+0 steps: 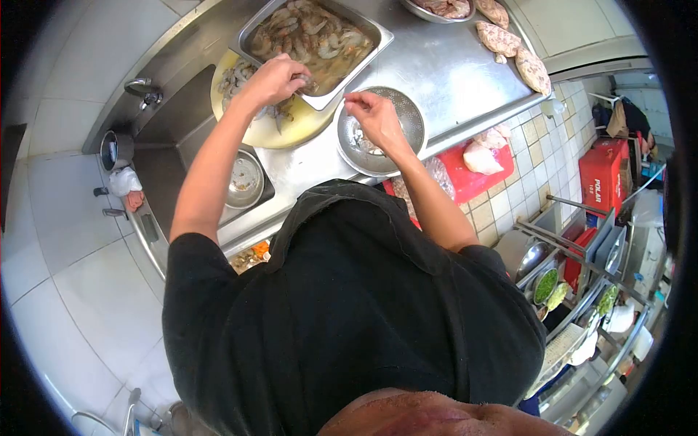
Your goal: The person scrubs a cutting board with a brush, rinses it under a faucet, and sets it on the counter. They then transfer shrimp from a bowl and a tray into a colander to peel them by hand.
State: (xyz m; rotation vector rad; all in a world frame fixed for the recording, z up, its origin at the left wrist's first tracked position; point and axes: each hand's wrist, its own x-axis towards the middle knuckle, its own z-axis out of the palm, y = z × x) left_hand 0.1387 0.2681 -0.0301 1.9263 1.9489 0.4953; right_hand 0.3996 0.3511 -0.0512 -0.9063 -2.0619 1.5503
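View: head.
Left hand (276, 80): at the near left side of the steel tray (358, 70); fingers curled narrow, cannot tell whether gripping a shrimp.
Right hand (376, 121): above the colander (413, 122); fingers narrow, cannot tell whether holding anything.
Shrimp (320, 35): heaped in the tray; more on the round yellow board (291, 138).
Colander contents: pale pieces (361, 139).
Support: steel desk (443, 73).
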